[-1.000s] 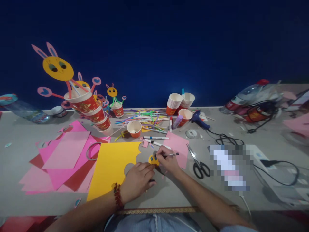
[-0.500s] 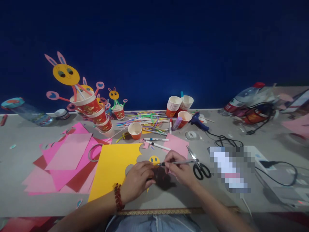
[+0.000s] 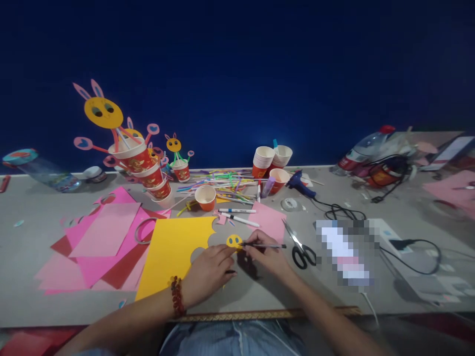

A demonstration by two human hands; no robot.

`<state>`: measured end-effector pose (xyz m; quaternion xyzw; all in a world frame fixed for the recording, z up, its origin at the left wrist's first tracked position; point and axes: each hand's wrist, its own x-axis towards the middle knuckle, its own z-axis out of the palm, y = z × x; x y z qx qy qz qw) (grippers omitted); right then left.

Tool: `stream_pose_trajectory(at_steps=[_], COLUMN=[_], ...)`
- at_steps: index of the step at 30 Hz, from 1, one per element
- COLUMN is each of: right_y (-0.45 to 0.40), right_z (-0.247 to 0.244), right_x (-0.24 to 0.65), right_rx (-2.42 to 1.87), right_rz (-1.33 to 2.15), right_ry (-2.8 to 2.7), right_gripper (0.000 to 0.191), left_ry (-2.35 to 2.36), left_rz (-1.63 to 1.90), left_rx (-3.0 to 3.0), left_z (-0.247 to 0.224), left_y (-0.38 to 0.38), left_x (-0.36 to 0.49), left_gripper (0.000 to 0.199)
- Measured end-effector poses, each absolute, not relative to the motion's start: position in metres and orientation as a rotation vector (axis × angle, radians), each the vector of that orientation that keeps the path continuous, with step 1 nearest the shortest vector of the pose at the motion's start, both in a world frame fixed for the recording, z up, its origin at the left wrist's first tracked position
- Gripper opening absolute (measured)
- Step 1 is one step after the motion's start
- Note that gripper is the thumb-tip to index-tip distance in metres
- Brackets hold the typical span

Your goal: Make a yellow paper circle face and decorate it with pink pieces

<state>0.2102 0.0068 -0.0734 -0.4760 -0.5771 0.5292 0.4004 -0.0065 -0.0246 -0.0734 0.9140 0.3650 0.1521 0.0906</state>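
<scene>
A small yellow paper disc with blue eyes [image 3: 233, 241] lies in front of me. My left hand [image 3: 211, 267] rests at its lower left edge, fingers stretched out and the thumb apart. In my right hand [image 3: 265, 257] is a slim dark pen [image 3: 272, 245], its tip at the disc's right side. A yellow paper sheet [image 3: 178, 252] with scalloped cut-outs lies partly under my left hand and forearm. Black-handled scissors [image 3: 303, 254] lie right of my right hand. Two white markers, the upper marker [image 3: 237, 211] and lower marker [image 3: 241, 220], lie beyond the disc.
Pink paper sheets [image 3: 111, 230] are piled at left. Behind stand decorated cups with bunny faces [image 3: 104, 112], loose coloured sticks [image 3: 222, 184] and stacked paper cups [image 3: 264, 160]. A blue glue gun [image 3: 301, 185] with its cord lies right of centre, a plastic bottle [image 3: 365, 151] farther right.
The pen has moved from the disc's lower edge to its right side and lies flatter. More of the disc shows beside my left fingers. The view has shifted slightly.
</scene>
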Motion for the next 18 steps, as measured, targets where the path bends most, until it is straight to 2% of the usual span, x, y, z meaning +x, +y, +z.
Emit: stream_pose_trajectory(at_steps=[3, 8, 18], right_y=[0.019, 0.025, 0.027], right_z=[-0.08, -0.091, -0.104], right_x=[0.202, 0.19, 0.191], right_rx=[-1.214, -1.206, -1.27], right_rz=[1.22, 1.011, 1.007], right_ry=[-1.504, -1.648, -1.683], right_gripper=[0.009, 0.012, 0.011], left_ry=[1.064, 1.061, 1.061], left_rz=[0.421, 0.404, 0.39], left_rx=[2.803, 2.828, 2.789], left_z=[-0.084, -0.096, -0.094], left_y=[-0.023, -0.023, -0.023], left_x=[-0.009, -0.01, -0.012], left_gripper=[0.026, 0.027, 0.027])
